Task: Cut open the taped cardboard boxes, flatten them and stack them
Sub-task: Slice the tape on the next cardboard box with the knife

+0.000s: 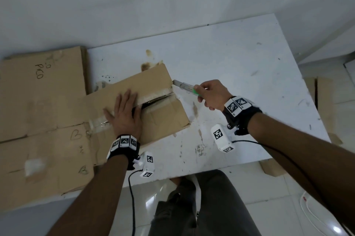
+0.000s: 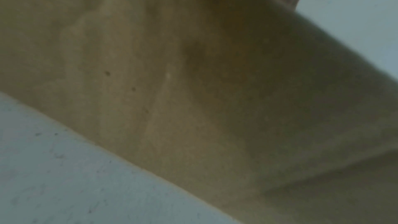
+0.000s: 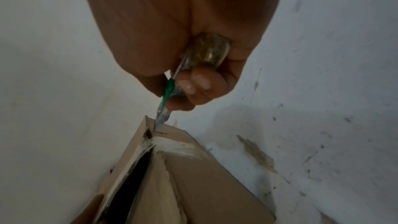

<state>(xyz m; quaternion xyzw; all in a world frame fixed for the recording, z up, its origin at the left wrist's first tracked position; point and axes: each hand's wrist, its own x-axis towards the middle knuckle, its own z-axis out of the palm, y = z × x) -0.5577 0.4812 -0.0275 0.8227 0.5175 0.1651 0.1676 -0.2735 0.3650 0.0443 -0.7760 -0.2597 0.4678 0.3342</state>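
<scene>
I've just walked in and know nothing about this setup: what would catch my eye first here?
Probably the right hand gripping a utility knife with a green slider, its blade at the far end of the cardboard box in the middle of the white table. The left hand presses flat on the box beside the slit tape seam. Flattened cardboard lies at left.

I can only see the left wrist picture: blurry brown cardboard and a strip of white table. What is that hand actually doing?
Observer: The left hand lies flat with straight fingers, pressing down on the cardboard box.
Operator: And the other hand?
Observer: The right hand grips a utility knife with a green slider. Its tip is at the box's right edge, by the end of the taped seam.
Operator: Is the box open yet?
Observer: Partly. The seam gapes dark between the left hand and the right edge.
Operator: Any boxes finished?
Observer: Flattened cardboard lies on the table's left side.
</scene>
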